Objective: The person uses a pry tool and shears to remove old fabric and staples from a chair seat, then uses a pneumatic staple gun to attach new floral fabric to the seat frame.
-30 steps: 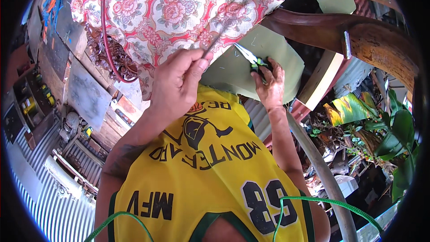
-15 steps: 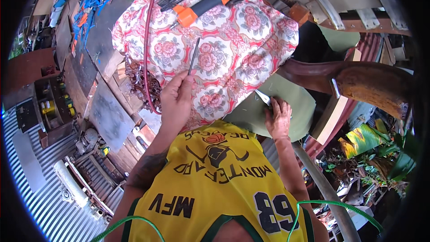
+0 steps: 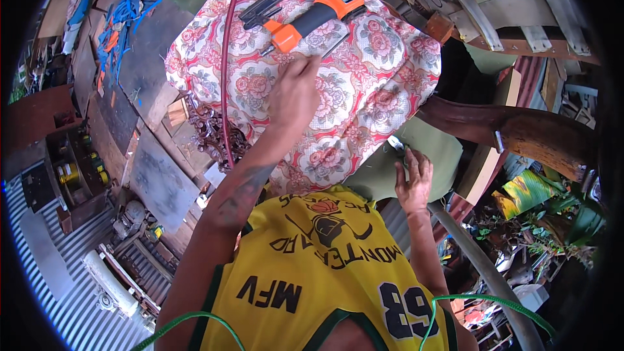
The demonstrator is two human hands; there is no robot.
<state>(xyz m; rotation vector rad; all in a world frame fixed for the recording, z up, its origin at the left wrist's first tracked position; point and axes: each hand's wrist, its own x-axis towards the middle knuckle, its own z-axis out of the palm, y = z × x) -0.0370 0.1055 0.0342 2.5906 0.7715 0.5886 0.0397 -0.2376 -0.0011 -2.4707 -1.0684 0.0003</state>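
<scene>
My left hand (image 3: 296, 94) reaches over the floral cushion cover (image 3: 351, 97), its fingers closed on a thin dark metal rod (image 3: 336, 46) that points up and right. Just beyond it lies an orange and black staple gun (image 3: 312, 13) on the same pink-and-white cloth. My right hand (image 3: 414, 179) rests on the green sheet (image 3: 429, 149) with fingers apart. By its fingertips sits a small silvery pointed tool (image 3: 396, 143), whose kind is hard to make out; part of it is hidden.
A dark red hose (image 3: 227, 71) runs over the cloth's left side, beside carved brown wood (image 3: 211, 130). Curved dark wood (image 3: 513, 120) juts in from the right. Blue straps (image 3: 120, 32) lie at the far left. A metal pipe (image 3: 481, 273) stands at lower right.
My left hand has moved forward and right with the rod, close to the staple gun. My right hand's fingers have opened away from the silvery tool. The view has shifted slightly.
</scene>
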